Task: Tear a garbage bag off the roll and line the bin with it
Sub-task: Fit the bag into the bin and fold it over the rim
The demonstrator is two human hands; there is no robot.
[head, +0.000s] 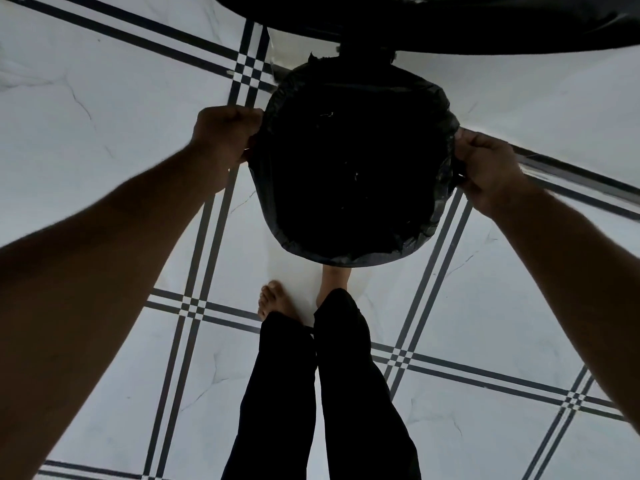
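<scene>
Bin (356, 168) walls and rim are fully covered by the black garbage bag (440, 188); the interior is too dark for detail. Fingertips of the left hand (225, 140) and right hand (485, 168) are hidden in the bag's folds. The dark shape (450, 22) at the top is cut off by the frame edge and cannot be identified. One foot (334, 282) is partly hidden under the bin.

We reach both bare arms forward and down, spread wide apart. Our left hand (225, 133) is curled into a fist, knuckles up; our right hand (485, 168) is curled likewise. Our bare feet stand below.
</scene>
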